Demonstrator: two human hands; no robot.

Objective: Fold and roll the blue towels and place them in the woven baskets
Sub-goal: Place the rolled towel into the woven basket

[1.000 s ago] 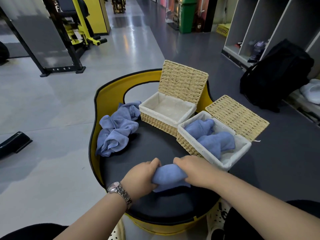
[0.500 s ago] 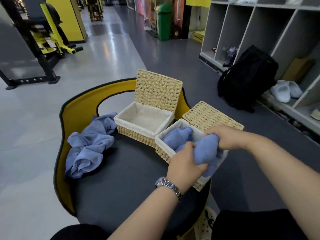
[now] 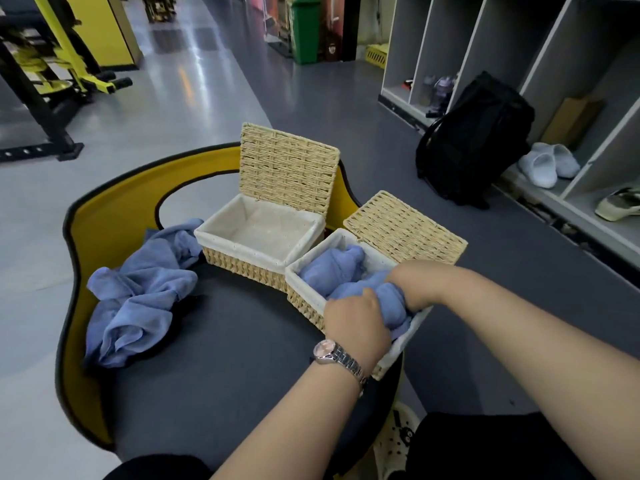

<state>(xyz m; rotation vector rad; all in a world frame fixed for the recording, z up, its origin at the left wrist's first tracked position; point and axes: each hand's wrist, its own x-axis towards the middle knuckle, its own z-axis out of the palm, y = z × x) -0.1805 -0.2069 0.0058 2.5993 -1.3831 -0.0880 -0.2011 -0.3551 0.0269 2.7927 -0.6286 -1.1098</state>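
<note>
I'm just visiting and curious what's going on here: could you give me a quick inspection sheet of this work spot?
Surface: dark round seat pad with a yellow back.
Job's things: near basket, lid open, holds rolled blue towels; far basket, lid up, has no towels; loose towel pile on the pad.
Clutter: nothing seen.
Hands: left hand and right hand both grip a towel roll in the near basket.
Cables: nothing seen.
Surroundings: black backpack, shelf cubbies with slippers, yellow gym equipment.
</note>
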